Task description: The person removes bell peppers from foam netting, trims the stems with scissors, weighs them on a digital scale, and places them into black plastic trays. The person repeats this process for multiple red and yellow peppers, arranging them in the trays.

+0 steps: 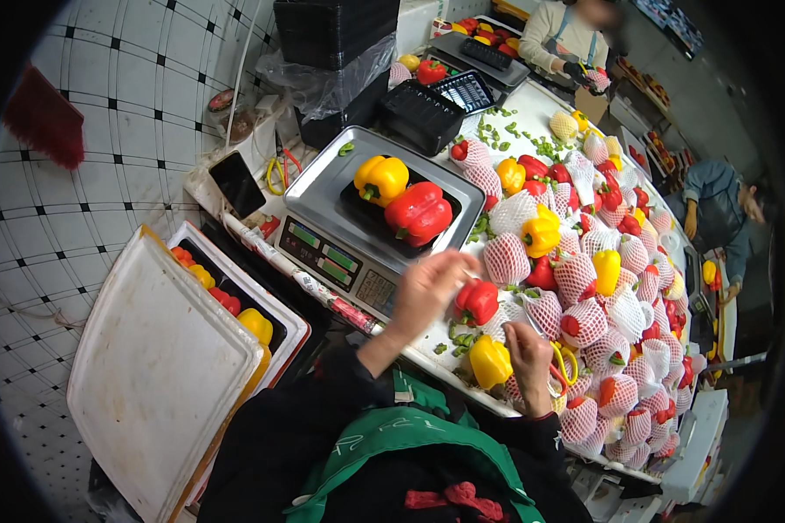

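Note:
My left hand is smeared by motion beside a red bell pepper at the table's near edge; whether it grips anything cannot be made out. Closed around scissors with yellow and orange handles, my right hand is just right of a yellow bell pepper. On the digital scale, a black tray bears one yellow pepper and one red pepper. Peppers in pink and white foam nets pile up to the right.
Black trays stand behind the scale. A phone and another pair of scissors lie left of it. White foam boxes, one with packed peppers, are at lower left. Two people work across the table, one holding a netted pepper.

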Motion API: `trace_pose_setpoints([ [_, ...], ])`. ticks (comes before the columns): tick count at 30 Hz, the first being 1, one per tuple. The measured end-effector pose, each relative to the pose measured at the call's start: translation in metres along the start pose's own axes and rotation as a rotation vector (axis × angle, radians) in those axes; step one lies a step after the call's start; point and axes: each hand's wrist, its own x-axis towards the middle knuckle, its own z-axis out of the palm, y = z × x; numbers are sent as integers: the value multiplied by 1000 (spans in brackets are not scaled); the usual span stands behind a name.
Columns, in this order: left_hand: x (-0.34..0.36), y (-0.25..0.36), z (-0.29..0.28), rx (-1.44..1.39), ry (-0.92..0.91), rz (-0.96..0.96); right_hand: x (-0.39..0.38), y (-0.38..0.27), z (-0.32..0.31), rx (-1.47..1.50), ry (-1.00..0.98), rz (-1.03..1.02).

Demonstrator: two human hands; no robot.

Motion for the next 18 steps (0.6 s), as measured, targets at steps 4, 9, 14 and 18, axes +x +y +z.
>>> trace_pose_setpoints([
  [4,37,17,-66,87,424,131,20,-41,17,20,3,-188],
  [9,47,15,-128,373,665,219,65,-62,55,-203,-14,-438],
  [14,58,-21,-138,948,580,273,87,-60,98,-353,-102,-530],
  [18,71,-37,-145,1064,563,335,82,-61,104,-368,-113,-523],
])
